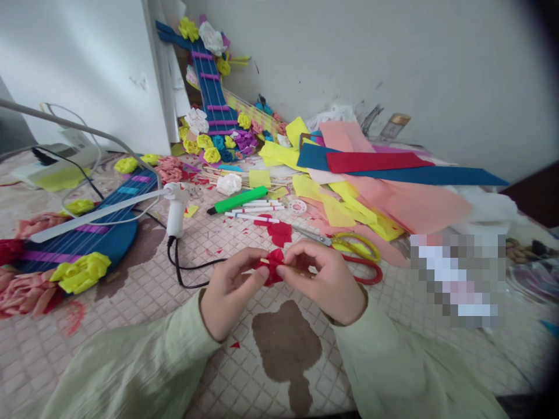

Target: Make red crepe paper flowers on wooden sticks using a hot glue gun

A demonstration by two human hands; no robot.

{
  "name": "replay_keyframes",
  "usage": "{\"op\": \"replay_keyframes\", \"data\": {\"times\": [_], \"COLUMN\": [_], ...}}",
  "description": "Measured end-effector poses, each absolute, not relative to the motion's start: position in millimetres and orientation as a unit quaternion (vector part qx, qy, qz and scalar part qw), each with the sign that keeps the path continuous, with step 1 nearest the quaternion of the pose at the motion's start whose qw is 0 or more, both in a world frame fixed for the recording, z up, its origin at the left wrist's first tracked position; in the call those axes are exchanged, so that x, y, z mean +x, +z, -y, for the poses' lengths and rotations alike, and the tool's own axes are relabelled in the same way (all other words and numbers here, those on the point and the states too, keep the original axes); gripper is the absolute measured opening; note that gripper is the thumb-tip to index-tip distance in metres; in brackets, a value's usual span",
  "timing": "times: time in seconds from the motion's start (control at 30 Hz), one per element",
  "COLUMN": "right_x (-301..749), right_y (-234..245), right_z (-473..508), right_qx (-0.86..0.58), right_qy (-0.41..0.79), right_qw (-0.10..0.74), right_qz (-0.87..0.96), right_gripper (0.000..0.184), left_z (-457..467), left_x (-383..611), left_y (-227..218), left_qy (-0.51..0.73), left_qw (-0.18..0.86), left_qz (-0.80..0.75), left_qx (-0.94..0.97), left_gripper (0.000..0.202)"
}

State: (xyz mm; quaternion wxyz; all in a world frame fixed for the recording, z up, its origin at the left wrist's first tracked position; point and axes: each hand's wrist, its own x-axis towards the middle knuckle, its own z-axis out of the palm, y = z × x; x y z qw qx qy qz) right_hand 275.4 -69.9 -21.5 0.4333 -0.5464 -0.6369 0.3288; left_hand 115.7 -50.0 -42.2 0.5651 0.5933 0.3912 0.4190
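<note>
Between my two hands is a small piece of red crepe paper (275, 269), bunched and folded. My left hand (236, 288) pinches its left side between thumb and forefinger. The right side is pinched the same way by my right hand (323, 279). A thin wooden stick (303, 270) runs by the right fingers, partly hidden by them. Just beyond the hands lies a flat red paper cut-out (279, 233). Scissors (349, 241) with yellow and red handles rest open behind my right hand.
A white glue gun (176, 215) stands left, its black cord reaching toward my left hand. Behind are a green marker (240, 199), white sticks (257, 209) and crepe paper strips (393, 169). Blue paper guitars with paper flowers stand at the back (212, 87) and lie left (117, 233).
</note>
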Motion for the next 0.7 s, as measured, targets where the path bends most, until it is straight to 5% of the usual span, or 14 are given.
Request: {"op": "replay_keyframes", "data": {"times": [0.37,0.7], "right_x": [278.0,276.2], "right_y": [-21.9,-22.6], "right_z": [67.5,68.9], "right_qx": [-0.564,-0.555], "right_qy": [0.327,0.302], "right_qw": [0.395,0.418], "right_qz": [0.647,0.653], "right_gripper": [0.007,0.005], "left_z": [52.2,53.1], "left_x": [117.8,119.2], "left_y": [-50.8,-47.6], "left_qy": [0.415,0.43], "left_qw": [0.421,0.43], "left_qz": [-0.423,-0.431], "left_qx": [0.686,0.666], "left_gripper": [0.016,0.017]}}
